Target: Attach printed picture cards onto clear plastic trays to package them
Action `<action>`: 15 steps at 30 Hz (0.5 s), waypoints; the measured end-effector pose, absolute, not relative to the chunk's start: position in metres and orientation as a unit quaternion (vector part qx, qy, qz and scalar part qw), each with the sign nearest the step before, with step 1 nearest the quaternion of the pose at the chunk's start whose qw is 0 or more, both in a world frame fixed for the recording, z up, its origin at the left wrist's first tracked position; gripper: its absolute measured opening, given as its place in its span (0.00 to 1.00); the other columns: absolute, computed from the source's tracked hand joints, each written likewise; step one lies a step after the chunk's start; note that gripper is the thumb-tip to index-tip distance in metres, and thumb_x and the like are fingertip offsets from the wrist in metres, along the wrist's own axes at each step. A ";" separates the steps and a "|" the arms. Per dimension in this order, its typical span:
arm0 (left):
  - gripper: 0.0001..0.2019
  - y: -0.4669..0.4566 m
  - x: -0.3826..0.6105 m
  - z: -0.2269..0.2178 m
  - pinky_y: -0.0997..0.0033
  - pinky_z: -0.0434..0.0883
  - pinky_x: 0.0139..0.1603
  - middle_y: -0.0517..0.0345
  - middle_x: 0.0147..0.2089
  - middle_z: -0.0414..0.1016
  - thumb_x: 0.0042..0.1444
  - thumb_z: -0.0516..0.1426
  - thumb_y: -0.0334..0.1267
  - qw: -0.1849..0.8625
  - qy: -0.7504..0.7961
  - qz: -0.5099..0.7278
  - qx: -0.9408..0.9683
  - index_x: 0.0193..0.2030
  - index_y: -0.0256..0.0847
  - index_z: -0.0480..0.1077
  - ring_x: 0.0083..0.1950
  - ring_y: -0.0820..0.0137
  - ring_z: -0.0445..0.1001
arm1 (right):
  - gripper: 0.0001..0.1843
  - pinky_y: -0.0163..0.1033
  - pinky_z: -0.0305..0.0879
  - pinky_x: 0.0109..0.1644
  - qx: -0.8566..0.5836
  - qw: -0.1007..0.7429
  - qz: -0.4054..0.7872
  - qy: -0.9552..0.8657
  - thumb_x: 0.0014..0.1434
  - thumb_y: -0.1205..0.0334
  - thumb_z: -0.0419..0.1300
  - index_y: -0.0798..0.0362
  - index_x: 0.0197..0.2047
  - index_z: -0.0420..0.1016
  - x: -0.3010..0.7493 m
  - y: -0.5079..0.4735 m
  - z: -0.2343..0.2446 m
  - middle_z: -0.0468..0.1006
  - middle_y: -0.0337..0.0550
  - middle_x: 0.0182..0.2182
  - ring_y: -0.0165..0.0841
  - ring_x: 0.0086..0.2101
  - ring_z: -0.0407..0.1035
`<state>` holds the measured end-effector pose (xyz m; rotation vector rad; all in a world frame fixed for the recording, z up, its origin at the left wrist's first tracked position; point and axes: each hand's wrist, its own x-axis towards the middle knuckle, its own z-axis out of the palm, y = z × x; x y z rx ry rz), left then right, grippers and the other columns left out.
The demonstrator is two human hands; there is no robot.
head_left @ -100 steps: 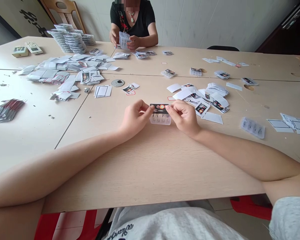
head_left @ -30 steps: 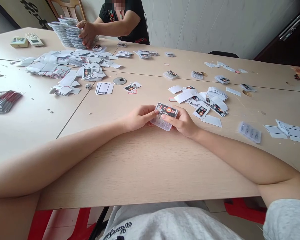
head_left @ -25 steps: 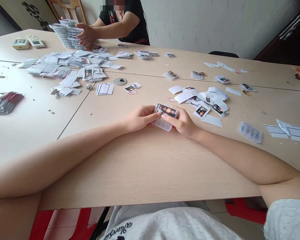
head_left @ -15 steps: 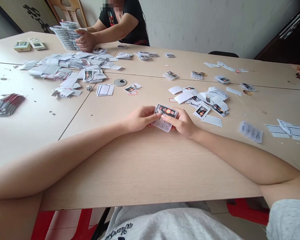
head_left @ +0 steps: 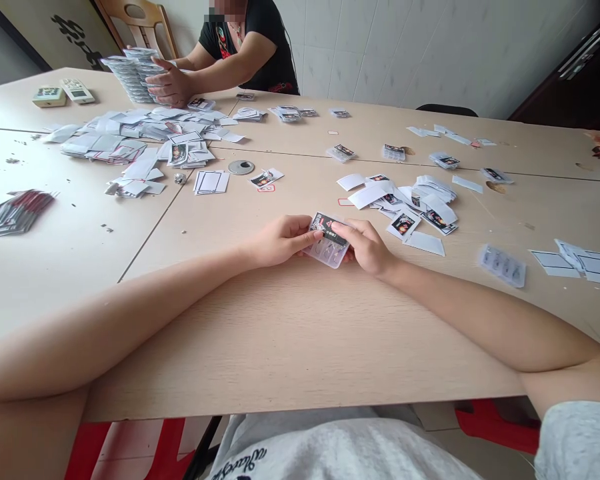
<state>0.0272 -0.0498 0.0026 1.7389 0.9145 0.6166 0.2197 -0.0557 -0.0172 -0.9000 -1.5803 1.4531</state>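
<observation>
A clear plastic hook pack (head_left: pixel 327 254) topped by a black printed card (head_left: pixel 325 229) is pinched by the curled fingers of the left hand (head_left: pixel 280 240) and the right hand (head_left: pixel 365 248), mid-desk (head_left: pixel 300 340), just short of loose white cards (head_left: pixel 367 195).

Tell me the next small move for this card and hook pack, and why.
Probably press the black printed card down square on the clear plastic pack with the right hand, while the left hand steadies it. The card overlaps only the pack's upper end, above the hooks, and both hands' fingers are already there.
</observation>
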 end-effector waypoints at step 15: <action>0.24 -0.050 0.026 0.004 0.76 0.59 0.25 0.59 0.23 0.62 0.60 0.50 0.55 0.529 0.409 0.266 0.694 0.27 0.34 0.67 0.24 0.78 0.60 | 0.22 0.33 0.50 0.27 -0.323 0.370 0.563 -0.665 0.64 0.48 0.51 0.56 0.25 0.60 0.223 -0.058 -0.015 0.59 0.38 0.22 0.25 0.24 0.54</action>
